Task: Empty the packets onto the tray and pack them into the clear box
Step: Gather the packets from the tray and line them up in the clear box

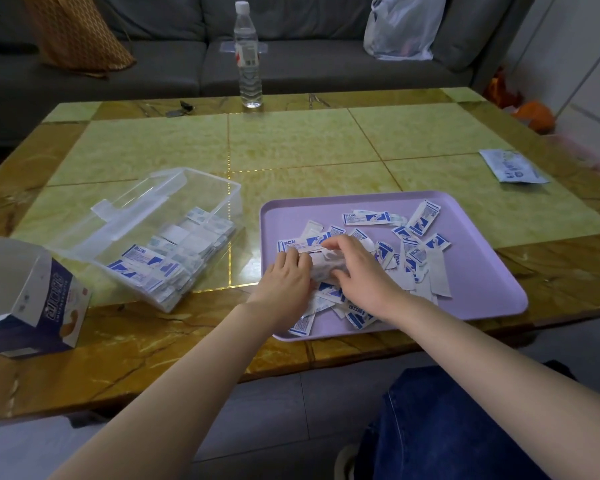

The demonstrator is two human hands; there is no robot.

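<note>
Honestly, the packets [420,223] are mostly loose on the purple tray [482,271], scattered in a heap from the middle down to the near edge. Both hands are in the left half of that heap. The left hand [290,275] and right hand [357,268] have their fingers curled in around a small bundle [323,266] held between them, squaring it up I'd guess.

What I'd worry about: those wrappers look slick and thin, so a loosely squeezed bundle could fan out and drop on the desk [326,140] on the way over to the box. A few packets also lie right by the tray's near rim under the forearms, so one sweep of a wrist could push them off onto the floor. And shoving a new bundle in hard might topple the rows already stacked.

Containers: the clear box [222,195] sits on the desk just left of the tray, lid open. It looks tipped, though I can't say for sure. It's partly filled with packets in neat rows [160,261] along the near side. Further left there's an opened cardboard carton [32,296] that looks empty from here. A flat wrapper [511,166] lies well off to the right.
</note>
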